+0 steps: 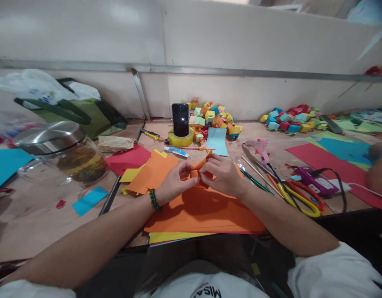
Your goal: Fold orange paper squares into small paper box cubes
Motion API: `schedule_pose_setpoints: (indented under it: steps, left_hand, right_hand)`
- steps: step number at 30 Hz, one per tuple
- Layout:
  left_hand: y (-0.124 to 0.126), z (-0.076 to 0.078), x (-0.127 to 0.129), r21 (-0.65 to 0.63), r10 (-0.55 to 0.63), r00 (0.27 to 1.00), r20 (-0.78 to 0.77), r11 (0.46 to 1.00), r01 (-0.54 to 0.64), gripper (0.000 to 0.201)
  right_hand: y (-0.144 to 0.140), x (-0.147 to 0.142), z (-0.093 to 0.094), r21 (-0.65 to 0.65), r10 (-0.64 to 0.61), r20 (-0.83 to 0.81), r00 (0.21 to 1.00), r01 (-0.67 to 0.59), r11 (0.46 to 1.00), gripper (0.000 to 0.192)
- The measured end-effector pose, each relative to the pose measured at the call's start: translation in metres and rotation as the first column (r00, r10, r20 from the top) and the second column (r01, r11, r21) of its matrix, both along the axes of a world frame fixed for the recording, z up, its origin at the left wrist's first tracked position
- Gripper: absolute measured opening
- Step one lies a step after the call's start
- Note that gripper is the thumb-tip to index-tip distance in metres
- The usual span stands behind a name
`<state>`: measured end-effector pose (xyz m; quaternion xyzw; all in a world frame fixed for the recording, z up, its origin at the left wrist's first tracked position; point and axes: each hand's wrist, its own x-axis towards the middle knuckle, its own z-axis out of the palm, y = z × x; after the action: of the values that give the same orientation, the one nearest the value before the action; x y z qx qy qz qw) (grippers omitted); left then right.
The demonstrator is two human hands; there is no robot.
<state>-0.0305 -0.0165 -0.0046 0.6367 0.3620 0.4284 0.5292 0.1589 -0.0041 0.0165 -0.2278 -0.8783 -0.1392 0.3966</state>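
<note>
Between my two hands is a small folded piece of orange paper (195, 174), part of it standing up above the fingers. My left hand (178, 180) pinches its left side with thumb and fingers. From the right, my right hand (223, 173) grips the same paper, its fingers curled over the top and covering much of the fold. Below both hands lies a stack of orange sheets (206, 211), with yellow edges showing underneath. More orange paper (153, 171) lies beside my left hand.
A phone (180, 119) stands in a yellow tape roll (180, 138), before a pile of folded paper cubes (216, 118). At right are a pink glue gun (261, 149), scissors (298, 200) and a purple power strip (316, 182). A glass jar (82, 159) stands left. Another person's blurred hand (380, 165) is far right.
</note>
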Motion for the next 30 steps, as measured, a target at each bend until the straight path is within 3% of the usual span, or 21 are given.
schedule_pose_setpoints:
  steps: [7, 9, 12, 15, 19, 25, 30]
  left_hand:
    - [-0.004, 0.001, 0.0, -0.01, -0.109, 0.993, 0.049, 0.994, 0.109, 0.057]
    - [-0.005, 0.0, 0.003, 0.033, -0.081, 0.996, 0.033, 0.996, 0.08, 0.056]
    - [-0.006, -0.001, 0.004, 0.146, 0.053, 0.999, 0.012, 0.988, -0.054, 0.046]
    - [-0.007, 0.0, 0.003, 0.348, 0.191, 0.982, -0.003, 0.921, -0.178, 0.037]
    - [-0.006, -0.001, 0.0, 0.55, 0.293, 0.954, -0.062, 0.808, -0.212, 0.025]
    - [-0.002, -0.003, 0.0, 0.664, 0.427, 0.896, -0.122, 0.706, -0.246, 0.018]
    - [0.006, 0.001, -0.011, 0.723, 0.477, 0.868, -0.138, 0.647, -0.241, 0.016]
  right_hand:
    - [-0.004, 0.002, 0.004, 0.207, -0.046, 0.041, 0.998, 0.037, 0.978, 0.02]
    - [-0.004, 0.002, 0.002, 0.245, -0.041, 0.047, 0.998, 0.028, 0.969, 0.018]
    - [-0.002, 0.004, -0.004, 0.256, -0.042, 0.06, 0.997, 0.025, 0.966, 0.014]
    - [-0.001, 0.005, -0.007, 0.234, -0.028, 0.06, 0.998, 0.013, 0.972, 0.011]
    - [-0.001, 0.003, -0.008, 0.227, 0.01, 0.052, 0.999, -0.022, 0.974, 0.022]
    - [-0.003, -0.004, -0.008, 0.222, -0.063, 0.003, 0.998, 0.061, 0.973, 0.029]
    - [-0.009, -0.003, -0.005, 0.138, -0.05, 0.034, 0.998, 0.045, 0.989, 0.014]
